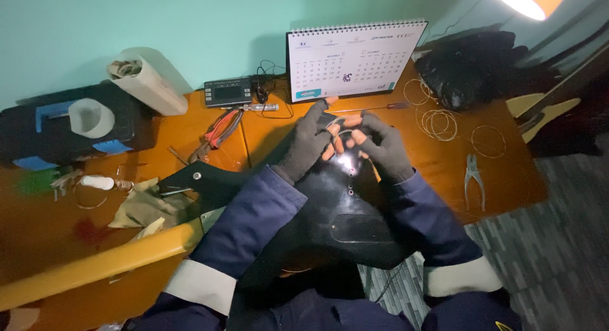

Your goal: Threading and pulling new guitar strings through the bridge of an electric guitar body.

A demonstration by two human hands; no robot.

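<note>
- Head view: your left hand (307,140) and right hand (384,150), both in dark fingerless gloves, meet over the upper end of a glossy black guitar body (346,210) that lies across your lap and onto the orange worktop (266,134).
- Your left fingers (331,129) are curled partway round a thin grey wire (342,123), pinching it; your right fingers (358,137) are bent close and seem to press the same wire against the body, though how tight that grip is cannot be told.
- A row of small holes (350,182) sits just below your hands; no wire shows running through them, so the threading looks barely begun, with most left.
- Coils of wire (438,121) lie well apart to your right, near the pliers (472,178).
- A desk calendar (352,61) stands behind your hands, a red-handled cutter (222,129) to their left.
</note>
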